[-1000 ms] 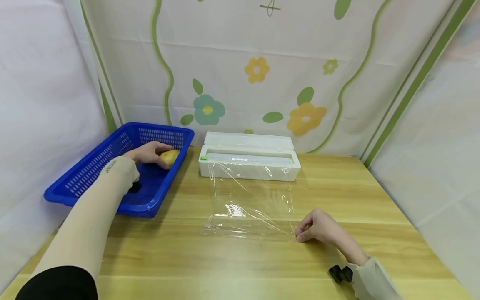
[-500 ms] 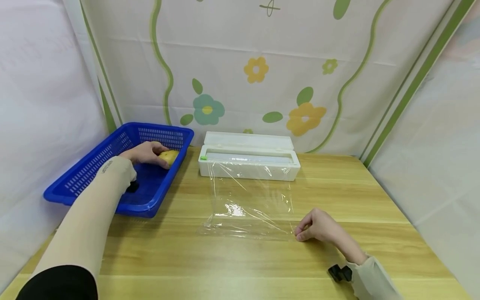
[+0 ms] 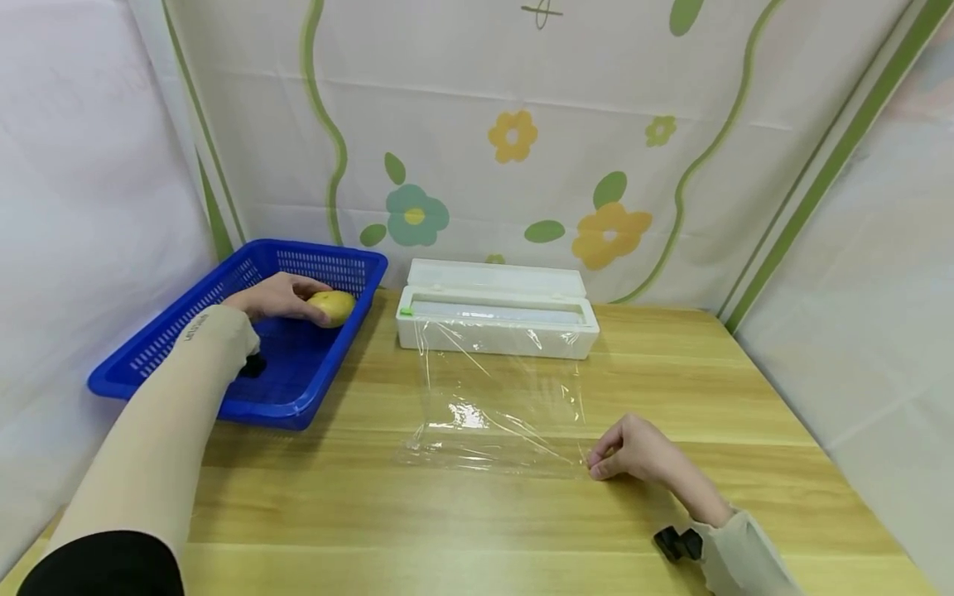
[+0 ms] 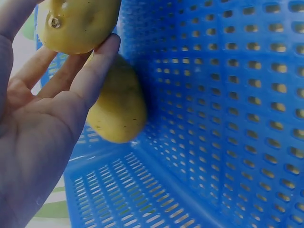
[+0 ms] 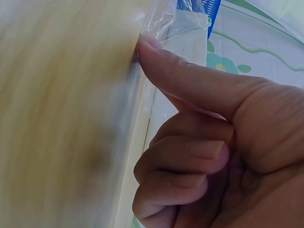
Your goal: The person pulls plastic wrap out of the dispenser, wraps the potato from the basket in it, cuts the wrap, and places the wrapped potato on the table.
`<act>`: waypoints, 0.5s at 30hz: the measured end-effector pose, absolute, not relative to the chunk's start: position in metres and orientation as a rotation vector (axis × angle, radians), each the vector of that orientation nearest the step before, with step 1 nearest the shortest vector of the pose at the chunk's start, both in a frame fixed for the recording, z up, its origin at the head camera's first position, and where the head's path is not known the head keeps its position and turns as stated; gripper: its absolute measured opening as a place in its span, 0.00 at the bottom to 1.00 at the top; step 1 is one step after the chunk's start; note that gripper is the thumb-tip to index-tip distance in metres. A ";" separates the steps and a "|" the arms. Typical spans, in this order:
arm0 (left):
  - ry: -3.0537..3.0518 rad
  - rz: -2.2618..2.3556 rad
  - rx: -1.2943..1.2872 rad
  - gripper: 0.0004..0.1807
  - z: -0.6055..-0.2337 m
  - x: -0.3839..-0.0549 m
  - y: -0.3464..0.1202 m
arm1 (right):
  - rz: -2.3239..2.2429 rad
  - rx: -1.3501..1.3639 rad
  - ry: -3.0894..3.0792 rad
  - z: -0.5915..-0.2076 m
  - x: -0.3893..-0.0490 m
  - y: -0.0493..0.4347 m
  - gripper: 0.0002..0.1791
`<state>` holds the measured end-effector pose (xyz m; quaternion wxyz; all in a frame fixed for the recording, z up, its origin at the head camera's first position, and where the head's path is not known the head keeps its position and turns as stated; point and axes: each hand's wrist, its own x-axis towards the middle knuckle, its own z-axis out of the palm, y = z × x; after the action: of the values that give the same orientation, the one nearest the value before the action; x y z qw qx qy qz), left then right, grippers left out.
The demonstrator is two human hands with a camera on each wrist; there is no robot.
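Observation:
My left hand (image 3: 274, 296) grips a yellow potato (image 3: 333, 308) inside the blue basket (image 3: 298, 411), near its right wall. In the left wrist view, thumb and fingers hold this potato (image 4: 78, 23) above a second potato (image 4: 118, 111), which lies against the perforated basket wall. My right hand (image 3: 639, 449) rests low over the table, pinching the near right corner of a clear sheet of plastic wrap (image 3: 499, 406) between thumb and forefinger. The other right fingers are curled in the right wrist view. The sheet runs out from a white wrap dispenser box (image 3: 495, 338), its lid raised.
The wooden table (image 3: 417, 530) carries the basket at the left and the dispenser at the back middle. A small green tab (image 3: 406, 311) sits at the dispenser's left end. A flower-printed cloth (image 3: 462, 99) hangs behind, with white cloth walls at both sides.
My left hand has moved slightly left and up with the potato, more of which now shows. The right hand and the plastic wrap have stayed in place.

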<state>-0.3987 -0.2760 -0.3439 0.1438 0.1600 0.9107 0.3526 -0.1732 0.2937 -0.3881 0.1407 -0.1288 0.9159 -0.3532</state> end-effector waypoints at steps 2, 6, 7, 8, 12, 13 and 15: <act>2.632 1.032 0.460 0.42 -0.341 -0.396 -0.278 | -1.031 -0.365 2.636 -0.389 -0.173 0.293 0.06; 2.643 1.085 0.450 0.42 -0.335 -0.389 -0.281 | -1.041 -0.377 2.621 -0.391 -0.172 0.293 0.06; 2.641 1.109 0.454 0.41 -0.333 -0.387 -0.281 | -1.036 -0.384 2.623 -0.391 -0.173 0.293 0.06; 2.640 1.136 0.458 0.41 -0.331 -0.387 -0.281 | -1.028 -0.388 2.626 -0.391 -0.173 0.294 0.06; 2.640 1.252 0.474 0.43 -0.318 -0.385 -0.277 | -1.009 -0.381 2.641 -0.392 -0.174 0.296 0.06; 2.637 1.276 0.480 0.43 -0.314 -0.385 -0.276 | -1.006 -0.375 2.643 -0.392 -0.174 0.296 0.06; 2.642 1.291 0.486 0.43 -0.305 -0.383 -0.273 | -1.010 -0.366 2.644 -0.392 -0.176 0.296 0.06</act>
<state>-0.3832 -0.2729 -0.3052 0.0803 0.1627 0.8835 0.4318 -0.1758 0.2962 -0.3921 0.1431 -0.1271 0.9169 -0.3501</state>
